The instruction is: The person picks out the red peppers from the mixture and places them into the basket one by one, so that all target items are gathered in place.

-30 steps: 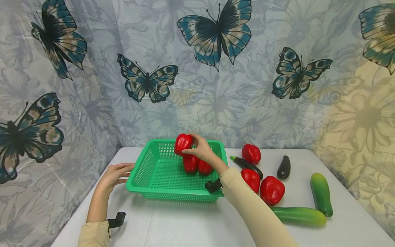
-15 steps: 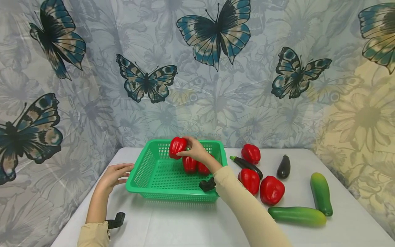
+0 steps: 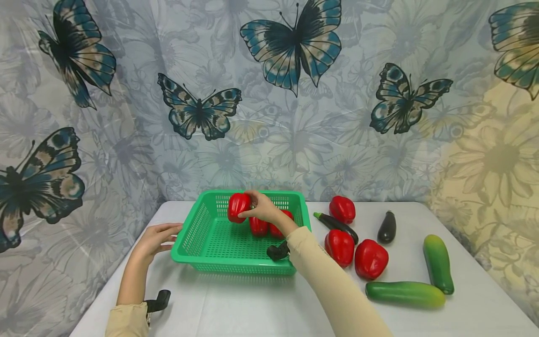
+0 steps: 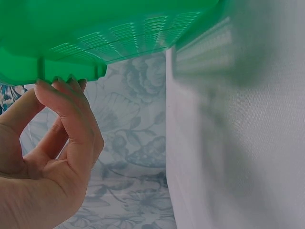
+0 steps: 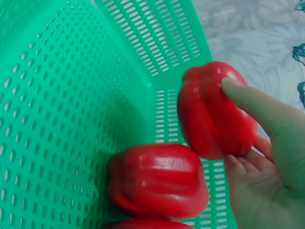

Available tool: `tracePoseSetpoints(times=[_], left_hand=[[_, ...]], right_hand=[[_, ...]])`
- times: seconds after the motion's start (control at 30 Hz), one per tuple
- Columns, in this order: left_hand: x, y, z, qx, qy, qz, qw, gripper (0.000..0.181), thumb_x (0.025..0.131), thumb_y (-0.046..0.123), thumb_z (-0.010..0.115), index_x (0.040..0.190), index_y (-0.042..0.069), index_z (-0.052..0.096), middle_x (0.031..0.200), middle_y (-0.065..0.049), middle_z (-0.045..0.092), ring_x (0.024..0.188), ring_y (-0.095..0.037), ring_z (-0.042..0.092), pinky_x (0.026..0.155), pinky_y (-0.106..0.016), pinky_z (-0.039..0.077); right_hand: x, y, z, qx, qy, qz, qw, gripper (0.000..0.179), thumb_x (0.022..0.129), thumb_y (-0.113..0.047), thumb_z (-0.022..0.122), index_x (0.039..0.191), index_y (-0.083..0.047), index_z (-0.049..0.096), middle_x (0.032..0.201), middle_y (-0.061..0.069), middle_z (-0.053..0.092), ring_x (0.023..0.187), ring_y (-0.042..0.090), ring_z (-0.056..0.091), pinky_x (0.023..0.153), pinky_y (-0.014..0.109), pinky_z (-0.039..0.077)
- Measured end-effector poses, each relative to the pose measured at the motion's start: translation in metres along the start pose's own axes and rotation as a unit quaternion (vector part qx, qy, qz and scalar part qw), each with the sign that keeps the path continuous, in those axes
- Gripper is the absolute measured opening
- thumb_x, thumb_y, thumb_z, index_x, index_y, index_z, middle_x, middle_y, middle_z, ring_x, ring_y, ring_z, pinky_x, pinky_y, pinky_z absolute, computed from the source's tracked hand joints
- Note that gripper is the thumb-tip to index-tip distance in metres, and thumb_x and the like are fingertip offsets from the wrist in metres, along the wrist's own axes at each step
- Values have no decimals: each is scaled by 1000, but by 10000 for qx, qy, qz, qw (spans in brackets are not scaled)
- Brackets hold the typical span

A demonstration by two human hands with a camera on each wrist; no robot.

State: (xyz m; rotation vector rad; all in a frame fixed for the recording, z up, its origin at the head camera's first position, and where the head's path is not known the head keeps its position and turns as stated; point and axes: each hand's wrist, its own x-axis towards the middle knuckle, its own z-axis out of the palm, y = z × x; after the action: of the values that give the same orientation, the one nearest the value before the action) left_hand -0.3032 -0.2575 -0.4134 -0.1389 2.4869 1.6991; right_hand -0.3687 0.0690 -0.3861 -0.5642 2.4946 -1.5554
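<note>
One red bell pepper [image 3: 237,208], likely light but slick: right hand [image 3: 263,207] sensibly grips its sides; relaxed left hand [image 3: 156,240] touches basket [image 3: 227,261].

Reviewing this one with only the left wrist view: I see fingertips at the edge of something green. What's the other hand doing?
Observer: The right hand holds a red bell pepper between thumb and fingers, at the far side of the green basket.

Operator: My view shows only the basket's outside. Is anything lying in it?

Observer: Yes, two more red peppers show inside it.

Operator: Any peppers outside the basket?

Observer: Yes, three loose peppers lie on the table, to the right of the basket in the head view.
</note>
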Motion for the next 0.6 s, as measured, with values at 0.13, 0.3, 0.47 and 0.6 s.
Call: tracePoseSetpoints(times=[0.13, 0.3, 0.47, 0.6], left_hand=[[-1, 0, 0, 8, 4, 7, 10000, 62, 93, 41, 66, 136, -3, 54, 96, 13, 65, 83, -5, 64, 77, -25, 58], [-1, -1, 0, 30, -3, 22, 10000, 63, 93, 40, 66, 136, -4, 53, 95, 13, 65, 83, -4, 64, 77, -24, 58], [0, -1, 0, -7, 8, 5, 10000, 62, 93, 39, 66, 136, -4, 53, 93, 14, 65, 82, -4, 64, 76, -24, 58], [-1, 1, 1, -18, -19, 33, 10000, 62, 93, 39, 66, 135, -5, 53, 94, 13, 66, 83, -4, 64, 76, -25, 59]], right_hand=[[1, 0, 0, -16, -124, -5, 9999, 78, 83, -12, 78, 148, -3, 36, 147, 14, 47, 136, 30, 47, 109, 42, 46], [4, 1, 1, -95, -261, -6, 9996, 79, 83, -12, 78, 149, -3, 36, 148, 14, 45, 138, 30, 45, 110, 41, 44], [5, 1, 3, -199, -288, 1, 9994, 78, 83, -12, 78, 148, -4, 37, 149, 13, 45, 139, 29, 44, 111, 40, 44], [7, 4, 6, -334, -292, 76, 9990, 78, 83, -14, 78, 148, -6, 37, 150, 12, 44, 140, 28, 43, 111, 39, 43]])
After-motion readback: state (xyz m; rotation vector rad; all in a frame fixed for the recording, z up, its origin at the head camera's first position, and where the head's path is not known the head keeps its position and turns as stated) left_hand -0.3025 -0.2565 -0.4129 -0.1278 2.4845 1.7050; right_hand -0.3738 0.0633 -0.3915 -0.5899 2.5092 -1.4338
